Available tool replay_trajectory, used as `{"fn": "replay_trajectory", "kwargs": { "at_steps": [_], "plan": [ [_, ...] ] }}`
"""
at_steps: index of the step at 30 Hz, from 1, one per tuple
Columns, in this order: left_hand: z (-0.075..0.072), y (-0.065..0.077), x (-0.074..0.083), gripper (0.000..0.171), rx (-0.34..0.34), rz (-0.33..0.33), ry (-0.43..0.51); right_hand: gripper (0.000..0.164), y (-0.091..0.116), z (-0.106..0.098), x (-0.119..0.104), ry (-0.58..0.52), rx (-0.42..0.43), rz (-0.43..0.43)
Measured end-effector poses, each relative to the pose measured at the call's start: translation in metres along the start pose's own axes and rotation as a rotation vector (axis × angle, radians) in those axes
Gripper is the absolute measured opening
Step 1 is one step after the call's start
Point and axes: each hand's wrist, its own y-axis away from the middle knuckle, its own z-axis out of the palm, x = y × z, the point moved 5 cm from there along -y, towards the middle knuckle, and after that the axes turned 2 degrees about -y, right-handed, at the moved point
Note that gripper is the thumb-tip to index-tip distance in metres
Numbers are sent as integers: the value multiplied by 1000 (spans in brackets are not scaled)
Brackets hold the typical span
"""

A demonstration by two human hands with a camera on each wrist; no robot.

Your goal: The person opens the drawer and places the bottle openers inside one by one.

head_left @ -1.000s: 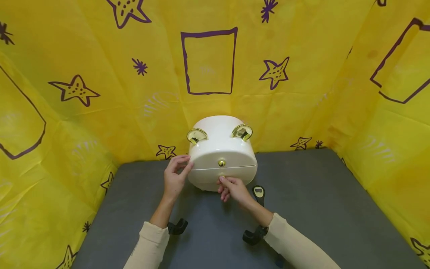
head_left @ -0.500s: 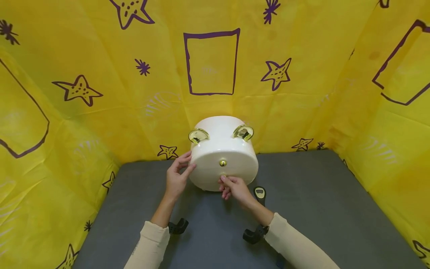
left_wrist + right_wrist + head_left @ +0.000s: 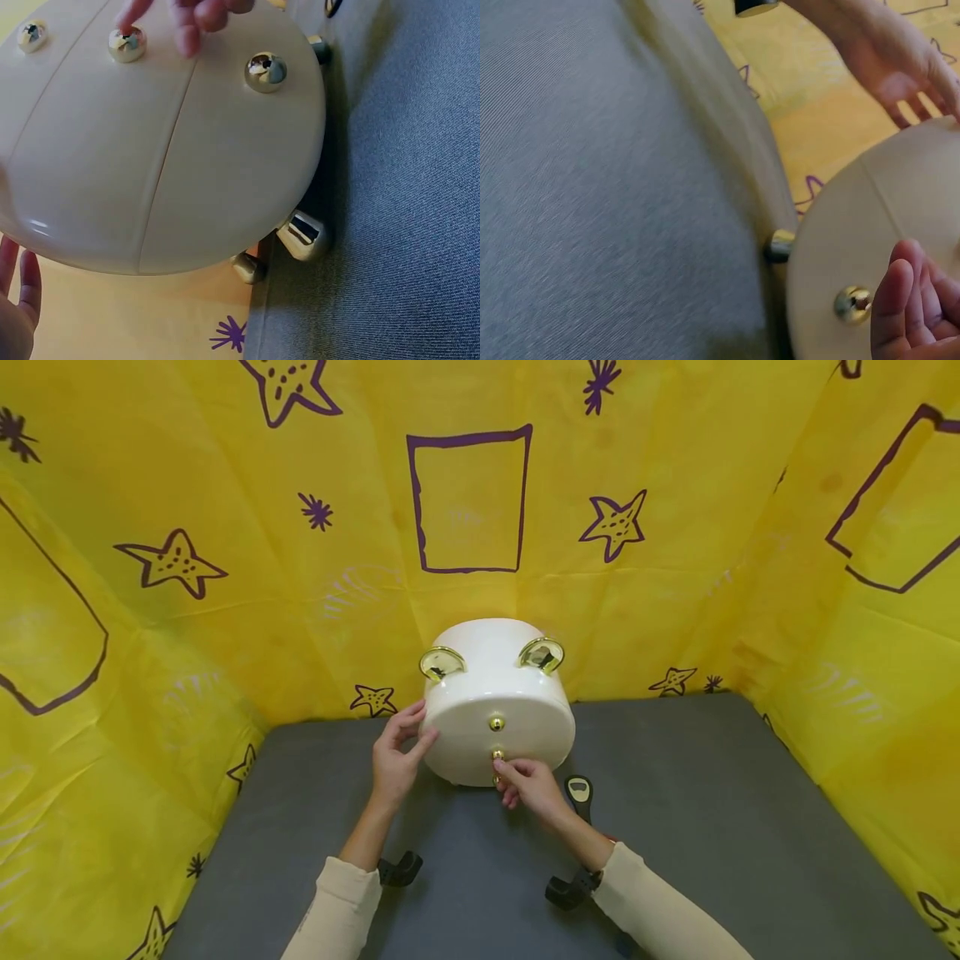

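A glossy white rounded drawer box (image 3: 457, 735) with gold ear-shaped trims stands against the back wall. Gold knobs run down its front: an upper knob (image 3: 497, 723), a middle knob (image 3: 498, 754), and a lower knob (image 3: 265, 72). The drawer fronts sit flush. My left hand (image 3: 395, 762) rests against the box's left side, fingers extended and thumb near the front edge. My right hand (image 3: 531, 783) is just below the middle knob; in the left wrist view one fingertip touches that knob. Its other fingers are loosely bent and hold nothing in the right wrist view (image 3: 922, 307).
A dark bottle opener (image 3: 578, 793) lies on the grey tabletop (image 3: 705, 810), right of the box and partly under the right forearm. Short gold feet (image 3: 304, 234) raise the box. Yellow patterned cloth (image 3: 315, 610) encloses the table at the back and sides.
The middle drawer has gone in, and the gap line beneath the upper knob has vanished. My right hand has slipped slightly down, uncovering the middle knob. My left hand stays at the box's side.
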Motion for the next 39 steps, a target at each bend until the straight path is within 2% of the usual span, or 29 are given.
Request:
{"fn": "replay_trajectory", "kwargs": {
  "at_steps": [8, 12, 15, 20, 24, 32, 39],
  "plan": [
    [0, 0, -1, 28, -6, -3, -3, 36, 4, -12, 19, 140, 89, 36],
    [-1, 1, -1, 29, -9, 0, -2, 36, 2, -10, 29, 158, 84, 74],
    [-1, 1, -1, 30, -13, 0, -3, 36, 0, -6, 36, 92, 59, 105],
    [-1, 2, -1, 29, -9, -4, -8, 36, -5, -1, 45, -84, 19, 159],
    [-1, 1, -1, 28, -2, -5, -9, 36, -9, 1, 49, -161, -5, 177],
    [-1, 1, -1, 29, 6, -22, -8, 34, -11, 0, 51, -163, -2, 170],
    [0, 0, -1, 29, 5, -36, -6, 33, 6, 1, 50, -129, -30, 175]
  ]
}}
